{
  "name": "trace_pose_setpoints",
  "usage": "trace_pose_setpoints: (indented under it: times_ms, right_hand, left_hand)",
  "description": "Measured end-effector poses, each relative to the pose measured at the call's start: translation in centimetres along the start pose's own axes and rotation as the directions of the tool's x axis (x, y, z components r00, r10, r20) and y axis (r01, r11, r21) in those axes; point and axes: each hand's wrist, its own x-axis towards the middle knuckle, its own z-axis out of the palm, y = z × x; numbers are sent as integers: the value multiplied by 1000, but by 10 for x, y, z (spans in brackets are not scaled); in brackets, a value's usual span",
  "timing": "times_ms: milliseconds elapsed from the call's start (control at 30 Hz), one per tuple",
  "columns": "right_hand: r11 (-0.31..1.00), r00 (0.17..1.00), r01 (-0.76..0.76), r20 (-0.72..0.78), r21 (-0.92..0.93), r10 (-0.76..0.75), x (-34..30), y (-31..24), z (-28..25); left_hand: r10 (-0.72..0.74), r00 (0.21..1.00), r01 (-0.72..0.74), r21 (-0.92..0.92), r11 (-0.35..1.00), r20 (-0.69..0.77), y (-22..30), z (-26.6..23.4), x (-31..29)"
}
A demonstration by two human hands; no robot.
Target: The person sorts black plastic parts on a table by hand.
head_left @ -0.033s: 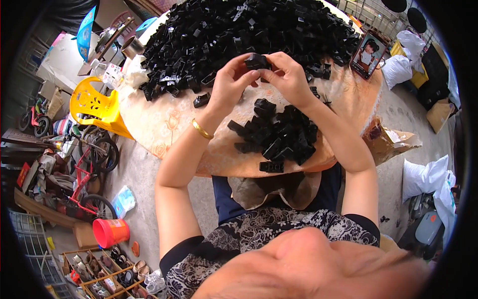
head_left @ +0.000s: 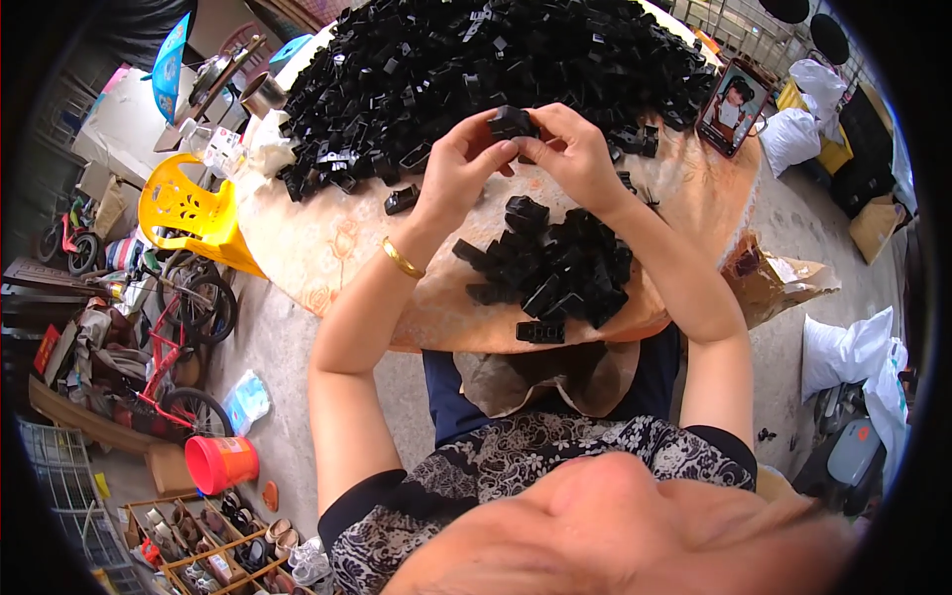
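Between my two hands, above the table, is a small black plastic part (head_left: 512,123). My left hand (head_left: 462,164) grips its left side, thumb at its lower edge. On its right side my right hand (head_left: 572,154) pinches it with thumb and fingers. Part of its shape is hidden by the fingers. Below my hands, near the table's front edge, lies a small heap of similar black parts (head_left: 565,263). One loose black part (head_left: 540,332) sits at the edge in front of it, and another (head_left: 402,199) rests left of my left wrist.
A large pile of black parts (head_left: 397,89) covers the far side of the cloth-covered table (head_left: 297,238). A phone (head_left: 734,107) stands propped at the right. Left of the table are a yellow plastic chair (head_left: 188,208), a bicycle (head_left: 169,357) and a red bucket (head_left: 220,464).
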Motion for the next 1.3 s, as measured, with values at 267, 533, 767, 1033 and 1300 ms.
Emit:
trace_pose_setpoints:
  times_ms: [267,533,767,1033,1300]
  right_hand:
    - [998,986,12,166,-58,-2,2,-4,-5]
    - [855,979,205,80,-477,-190,-1,-11,-1]
    - [957,966,-246,120,153,229,9,-4,-5]
    - [855,935,205,353,-476,-28,7,38,-29]
    - [697,947,165,308,-698,85,3,26,-2]
  left_hand:
    - [-8,1000,8,68,998,-6,1,-13,3]
    - [-55,995,66,156,986,-79,-1,1,-2]
    - [-25,998,19,-110,994,-58,6,-1,-2]
    - [-51,865,-292,585,756,498,32,25,-26]
    - [296,936,-310,843,439,190,-7,-17,11]
